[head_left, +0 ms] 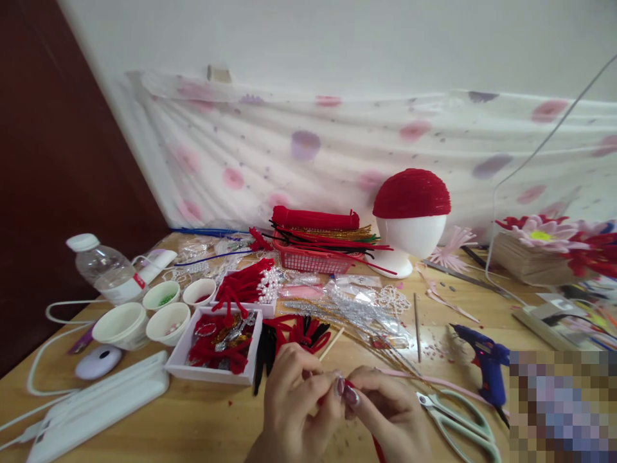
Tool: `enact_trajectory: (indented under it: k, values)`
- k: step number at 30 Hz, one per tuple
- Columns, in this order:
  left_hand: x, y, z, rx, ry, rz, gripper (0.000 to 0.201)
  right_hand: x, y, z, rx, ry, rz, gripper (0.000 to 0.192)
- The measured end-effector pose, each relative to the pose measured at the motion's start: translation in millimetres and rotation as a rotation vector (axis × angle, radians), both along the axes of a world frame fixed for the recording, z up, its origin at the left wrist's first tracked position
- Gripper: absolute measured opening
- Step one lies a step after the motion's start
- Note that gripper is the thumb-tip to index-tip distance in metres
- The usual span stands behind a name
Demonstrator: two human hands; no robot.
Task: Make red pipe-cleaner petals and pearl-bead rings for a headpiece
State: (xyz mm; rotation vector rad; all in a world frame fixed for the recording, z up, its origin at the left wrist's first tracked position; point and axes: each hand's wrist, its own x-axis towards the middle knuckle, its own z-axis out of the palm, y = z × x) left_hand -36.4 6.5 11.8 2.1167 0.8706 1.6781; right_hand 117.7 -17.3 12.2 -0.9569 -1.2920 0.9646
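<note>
My left hand [299, 402] and my right hand [388, 408] meet at the front of the table, fingertips pinched together. Between them is a red pipe cleaner [378, 448], whose tail hangs down below my right palm. A bit of red also shows at the fingertips; most of the piece is covered by my fingers. Just beyond my left hand lie black and red pipe cleaner pieces [308, 331] and a thin wooden stick [332, 344]. To the right of my right hand rest scissors [456, 418] with pale green handles.
A white box [212, 376] of red and silver pieces stands left, near paper cups [120, 325] and a plastic bottle [108, 267]. A blue glue gun [484, 360] lies right. Behind are a red basket [313, 260] of pipe cleaners and a white foam head [409, 235] with a red cap.
</note>
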Motion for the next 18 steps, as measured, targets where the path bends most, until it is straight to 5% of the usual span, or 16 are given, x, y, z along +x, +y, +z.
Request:
enact_trajectory:
  k: [5,11,18]
  values:
    - [-12.9,-4.7,5.9,-0.157,0.145,-0.087,0.019,8.3,2.2,19.5,0.175,-0.286,0.064,0.017]
    - [-26.1,4.8,25.6,-0.408,0.335,-0.454,0.012,24.8,0.4,13.9,0.089,-0.370,0.202,0.021]
    - [-22.5,10.5,49.4,-0.362,0.802,-0.374,0.006,26.0,5.3,37.2,0.057,-0.587,0.402,0.020]
